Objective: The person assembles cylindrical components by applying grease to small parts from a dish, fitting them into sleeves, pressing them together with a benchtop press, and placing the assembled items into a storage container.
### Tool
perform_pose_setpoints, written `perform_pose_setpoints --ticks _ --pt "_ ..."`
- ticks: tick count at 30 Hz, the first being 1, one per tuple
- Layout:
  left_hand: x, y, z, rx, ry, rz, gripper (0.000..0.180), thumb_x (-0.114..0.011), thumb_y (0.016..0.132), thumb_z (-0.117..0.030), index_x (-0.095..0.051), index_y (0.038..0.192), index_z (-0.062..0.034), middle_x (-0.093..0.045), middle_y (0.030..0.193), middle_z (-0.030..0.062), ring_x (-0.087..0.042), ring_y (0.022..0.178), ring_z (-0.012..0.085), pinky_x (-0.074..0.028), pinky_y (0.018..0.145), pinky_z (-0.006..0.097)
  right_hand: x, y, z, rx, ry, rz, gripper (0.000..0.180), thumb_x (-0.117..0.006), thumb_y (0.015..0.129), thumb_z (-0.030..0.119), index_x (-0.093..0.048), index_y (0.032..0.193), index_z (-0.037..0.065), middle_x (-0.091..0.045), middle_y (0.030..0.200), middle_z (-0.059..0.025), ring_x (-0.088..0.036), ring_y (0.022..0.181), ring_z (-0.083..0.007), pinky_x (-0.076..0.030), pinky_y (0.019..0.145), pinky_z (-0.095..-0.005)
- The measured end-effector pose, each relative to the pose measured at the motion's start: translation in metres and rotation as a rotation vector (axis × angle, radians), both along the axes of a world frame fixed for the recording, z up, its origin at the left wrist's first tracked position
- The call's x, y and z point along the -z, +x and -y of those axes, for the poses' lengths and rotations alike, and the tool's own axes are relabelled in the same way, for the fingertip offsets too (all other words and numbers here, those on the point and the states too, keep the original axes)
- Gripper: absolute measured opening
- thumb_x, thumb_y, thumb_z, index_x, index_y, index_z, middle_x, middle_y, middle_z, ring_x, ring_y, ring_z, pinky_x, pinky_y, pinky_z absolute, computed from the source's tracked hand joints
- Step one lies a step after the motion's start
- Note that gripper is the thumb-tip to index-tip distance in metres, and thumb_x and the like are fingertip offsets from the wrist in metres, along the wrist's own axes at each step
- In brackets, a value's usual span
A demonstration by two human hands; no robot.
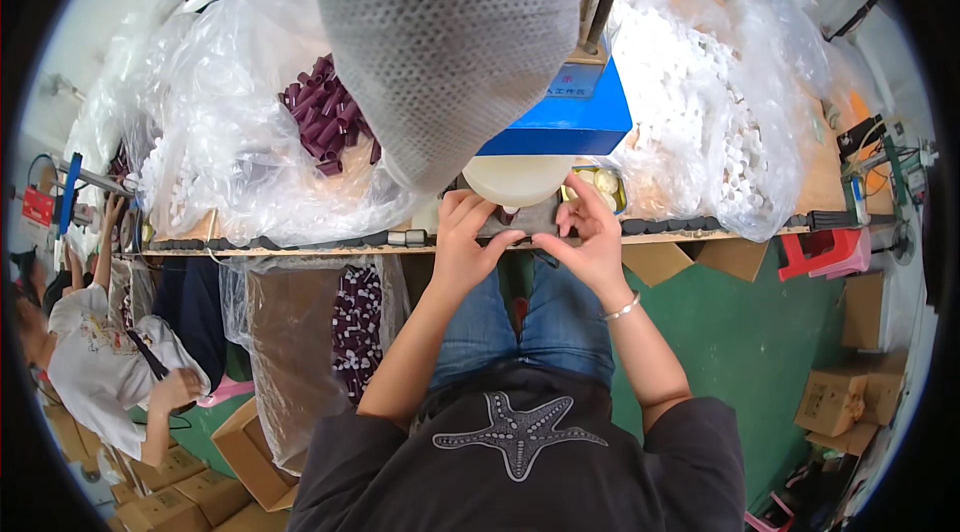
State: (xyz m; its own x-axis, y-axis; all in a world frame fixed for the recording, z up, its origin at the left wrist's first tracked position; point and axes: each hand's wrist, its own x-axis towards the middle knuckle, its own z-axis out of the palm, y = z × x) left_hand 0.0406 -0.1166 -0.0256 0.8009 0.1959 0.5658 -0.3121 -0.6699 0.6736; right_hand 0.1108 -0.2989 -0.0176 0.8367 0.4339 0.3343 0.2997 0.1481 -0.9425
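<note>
At the front edge of the workbench, my left hand has its fingers curled and its thumb reaching right. A small maroon tube shows between its fingertips and thumb, partly hidden below a cream-coloured round dome. Facing it from the right, my right hand has its index finger raised beside the dome and its thumb stretched left, with a gap between them. I see nothing clearly held there. Just behind that hand sits a small yellow container with pale round pieces in it.
A blue box-shaped housing and a grey knitted cloth rise above the dome. Maroon tubes lie heaped at left on clear plastic, white caps at right. Another person works at far left. Cardboard boxes stand at right.
</note>
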Motion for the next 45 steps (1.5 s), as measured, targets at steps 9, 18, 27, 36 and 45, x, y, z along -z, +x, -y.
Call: perform_pose_setpoints --ticks 9,18,27,36,45 --pt "-0.017 0.015 0.01 -0.018 -0.242 0.102 0.038 -0.082 0.069 -0.017 -0.069 0.104 -0.006 -0.067 0.104 0.0044 -0.052 0.1 0.0273 -0.041 0.088 0.038 0.003 -0.007 0.006 -0.052 0.002 0.064 0.063 -0.079 0.074 0.002 -0.054 0.131 0.0 -0.057 0.122 -0.0096 -0.053 0.082 -0.0092 -0.046 0.069 -0.0225" --pt "-0.022 0.007 0.006 -0.035 -0.089 0.07 0.045 -0.084 0.067 -0.02 -0.07 0.107 -0.0059 -0.066 0.111 0.0062 -0.05 0.107 0.0279 -0.037 0.095 0.039 0.003 -0.012 0.019 -0.07 0.029 -0.003 0.054 -0.073 0.077 -0.003 -0.055 0.127 -0.001 -0.059 0.119 -0.0103 -0.053 0.082 -0.0086 -0.046 0.072 -0.0219" --pt "0.009 -0.051 -0.019 -0.274 -0.012 0.013 0.063 -0.089 0.062 -0.023 -0.064 0.116 -0.0026 -0.066 0.104 0.0086 -0.049 0.103 0.0291 -0.037 0.092 0.04 -0.009 0.038 0.069 0.425 -0.069 0.182 0.023 -0.068 0.082 -0.003 -0.067 0.106 -0.003 -0.069 0.086 -0.0063 -0.058 0.069 -0.0075 -0.048 0.064 -0.0216" --pt "-0.014 -0.002 0.016 -0.175 0.039 -0.054 0.039 -0.08 0.072 -0.017 -0.067 0.107 -0.0031 -0.066 0.095 0.0064 -0.055 0.096 0.0267 -0.033 0.093 0.041 -0.017 0.14 0.055 0.548 -0.796 0.185 0.025 -0.073 0.078 0.022 -0.067 0.085 -0.001 -0.07 0.082 -0.0206 -0.069 0.073 -0.0335 -0.054 0.067 -0.0385" --pt "-0.04 -0.013 0.0 -0.119 -0.42 0.13 0.024 -0.07 0.082 0.0 -0.066 0.105 0.001 -0.065 0.09 0.0117 -0.063 0.09 0.0199 -0.048 0.081 0.031 -0.013 0.134 0.028 0.677 -0.981 0.249 0.023 -0.073 0.075 0.022 -0.069 0.09 0.004 -0.07 0.08 -0.0137 -0.068 0.079 -0.0331 -0.054 0.07 -0.0419"
